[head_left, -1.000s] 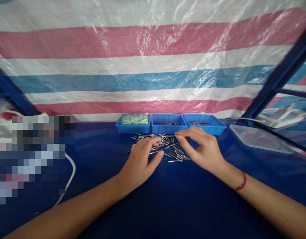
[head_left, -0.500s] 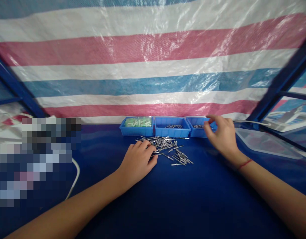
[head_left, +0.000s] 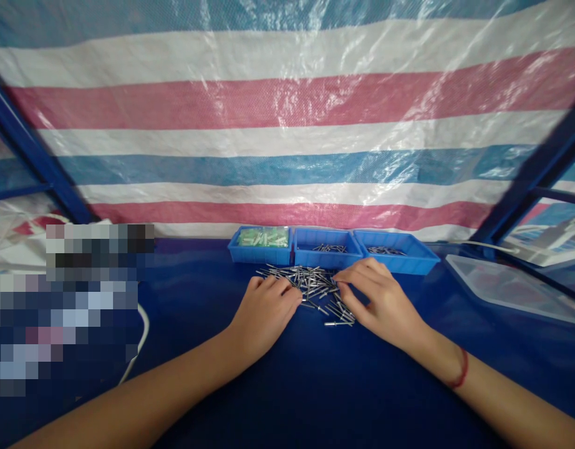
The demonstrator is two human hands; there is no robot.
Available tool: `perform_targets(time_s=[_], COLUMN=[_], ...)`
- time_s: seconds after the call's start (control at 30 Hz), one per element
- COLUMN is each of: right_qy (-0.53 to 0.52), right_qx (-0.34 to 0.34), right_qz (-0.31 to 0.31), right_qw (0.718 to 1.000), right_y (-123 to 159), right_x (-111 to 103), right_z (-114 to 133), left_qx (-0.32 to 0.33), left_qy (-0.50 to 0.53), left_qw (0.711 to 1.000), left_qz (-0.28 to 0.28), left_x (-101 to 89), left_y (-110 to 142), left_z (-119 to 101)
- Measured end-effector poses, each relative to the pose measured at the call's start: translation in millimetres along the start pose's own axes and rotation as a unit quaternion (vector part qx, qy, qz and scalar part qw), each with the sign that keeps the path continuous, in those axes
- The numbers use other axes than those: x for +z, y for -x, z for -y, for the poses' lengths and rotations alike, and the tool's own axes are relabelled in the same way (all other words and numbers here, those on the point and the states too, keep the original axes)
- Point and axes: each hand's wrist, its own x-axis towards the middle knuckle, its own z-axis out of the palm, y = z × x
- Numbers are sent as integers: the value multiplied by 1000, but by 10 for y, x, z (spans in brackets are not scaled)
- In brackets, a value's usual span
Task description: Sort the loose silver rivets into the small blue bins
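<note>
A loose pile of silver blind rivets point(head_left: 315, 284) lies on the blue tabletop. My left hand point(head_left: 266, 312) rests at the pile's left side, fingers curled and close together; whatever is under its fingertips is hidden. From the right, my right hand point(head_left: 385, 299) reaches into the pile, its thumb and index tips pinched at a rivet. Behind the pile stand three blue bins in a row. Green-and-white pieces fill the left bin point(head_left: 260, 255). Some rivets lie in the middle bin point(head_left: 327, 258), and more are in the right bin point(head_left: 409, 263).
A clear plastic lid or tray point(head_left: 507, 290) lies at the right. A white cable point(head_left: 142, 330) curves over the table at the left, beside a blurred-out area. Blue metal posts point(head_left: 48, 162) flank the striped tarp point(head_left: 287, 143) at the back.
My right hand has moved from above the right bin down and left to the rivet pile, its fingertips drawing together. My left hand stays at the pile. The view has tilted slightly upward.
</note>
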Motion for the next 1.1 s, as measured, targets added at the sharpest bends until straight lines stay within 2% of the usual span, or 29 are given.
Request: perform_targets(time_s=[0.27,0.4,0.53,0.63,0.8,1.1], right_qy=[-50,-76,-155,-230,-285,-287], right_qx=[0,8,51,91,129,135], right_qz=[26,43,13,-7,-5,-11], right_qw=[998,996,986,969,950,948], right_y=[8,-5,-18,-19,-22,-14], right_x=[60,89,103,92,67,63], right_z=[57,121,206,276,348,344], left_qx=[15,-2,-46,-50,-30,-6], left_qy=[52,105,240,297,325,337], left_qw=[999,994,969,951,942,937], left_qz=[3,-8,-46,-70,-83,-90], left_x=[16,-2,-22,-22,-5,-12], left_y=[-7,-16,-18,-7,13,7], left_z=[28,6,-77,-132,-150,-162])
